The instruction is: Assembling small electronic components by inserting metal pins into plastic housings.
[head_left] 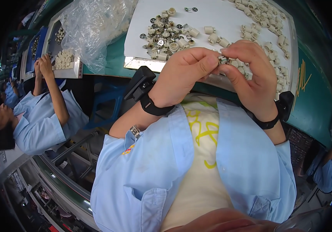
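In front of my chest my two hands meet over the near edge of a white-topped tray (197,18). Between the fingertips is a small metal-and-cream part (224,59), which looks like a socket piece; its details are mostly covered. My right hand (253,71) pinches it with thumb and forefinger. The thumb and bent forefinger of my left hand (187,73) are pressed together at its left side. Just beyond my left hand lies a pile of metal fittings (161,42) mixed with cream sockets. Loose cream cylindrical sockets (216,38) lie beyond my fingers.
More cream sockets (260,15) cover the tray's right side. A crumpled clear plastic bag (96,29) lies left of the tray on the green table (316,104). At far left, a co-worker in a blue shirt (42,120) works over another tray (75,69). A blue stool (106,102) stands between us.
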Tool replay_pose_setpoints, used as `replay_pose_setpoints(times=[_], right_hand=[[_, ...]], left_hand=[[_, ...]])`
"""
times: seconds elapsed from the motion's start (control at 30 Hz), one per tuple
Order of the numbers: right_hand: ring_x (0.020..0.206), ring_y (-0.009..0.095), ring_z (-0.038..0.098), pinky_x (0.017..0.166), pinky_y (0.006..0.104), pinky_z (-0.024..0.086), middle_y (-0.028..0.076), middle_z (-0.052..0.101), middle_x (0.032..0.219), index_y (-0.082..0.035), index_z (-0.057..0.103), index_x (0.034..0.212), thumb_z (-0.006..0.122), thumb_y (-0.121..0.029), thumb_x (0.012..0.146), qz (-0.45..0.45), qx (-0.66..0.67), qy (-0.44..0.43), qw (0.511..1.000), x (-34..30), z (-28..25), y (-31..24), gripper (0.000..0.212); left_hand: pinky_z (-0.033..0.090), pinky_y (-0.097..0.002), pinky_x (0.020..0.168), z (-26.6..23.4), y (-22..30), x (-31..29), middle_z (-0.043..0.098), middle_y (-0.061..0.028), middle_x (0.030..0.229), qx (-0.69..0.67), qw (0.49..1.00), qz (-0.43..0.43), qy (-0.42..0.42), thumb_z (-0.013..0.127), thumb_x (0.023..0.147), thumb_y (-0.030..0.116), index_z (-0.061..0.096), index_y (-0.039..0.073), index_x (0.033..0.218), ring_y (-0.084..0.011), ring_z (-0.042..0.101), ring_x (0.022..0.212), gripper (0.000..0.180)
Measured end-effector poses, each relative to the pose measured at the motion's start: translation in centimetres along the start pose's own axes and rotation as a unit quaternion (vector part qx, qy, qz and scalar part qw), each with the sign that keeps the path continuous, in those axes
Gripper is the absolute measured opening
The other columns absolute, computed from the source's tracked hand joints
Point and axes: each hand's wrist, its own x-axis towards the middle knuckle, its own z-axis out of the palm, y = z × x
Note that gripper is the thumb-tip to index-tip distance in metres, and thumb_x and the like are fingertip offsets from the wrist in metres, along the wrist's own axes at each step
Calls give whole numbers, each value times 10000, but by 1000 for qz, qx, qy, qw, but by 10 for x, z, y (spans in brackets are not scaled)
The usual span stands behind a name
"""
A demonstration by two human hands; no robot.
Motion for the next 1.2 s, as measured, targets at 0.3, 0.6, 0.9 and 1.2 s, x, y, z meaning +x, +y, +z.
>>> replay_pose_setpoints(times=[0.3, 0.6, 0.9, 1.2], right_hand=[[836, 226, 548, 740, 289, 433, 119, 585, 901, 18, 575, 926, 601, 23, 748, 24, 32, -3, 999, -5, -3, 4, 180], [789, 231, 534, 685, 298, 419, 90, 574, 854, -42, 626, 913, 648, -22, 681, 30, -1, 5, 1000, 0, -3, -1, 234], [814, 220, 520, 688, 294, 410, 83, 559, 858, -58, 632, 943, 661, -39, 681, 46, 51, -50, 996, 1, -6, 0, 264], [794, 196, 558, 701, 260, 433, 87, 591, 862, -20, 625, 926, 648, -31, 711, 81, 99, 3, 992, -8, -4, 7, 216]], left_hand=[[400, -201, 655, -2, -4, 0, 576, -3, 860, -27, 999, -5, -20, 547, 871, 213, 552, 48, 1050, -67, 507, 744, 244], [414, -199, 662, 4, -5, -2, 574, 6, 841, -37, 999, -18, 20, 558, 864, 210, 561, 46, 1027, -58, 498, 731, 231], [395, -179, 624, 5, -3, -3, 563, 11, 801, 54, 998, 28, 2, 563, 862, 208, 585, 31, 935, -47, 471, 678, 192], [354, -202, 560, -4, -7, 2, 532, -61, 867, -235, 969, -44, -53, 485, 900, 171, 445, 49, 1044, -92, 417, 596, 193]])
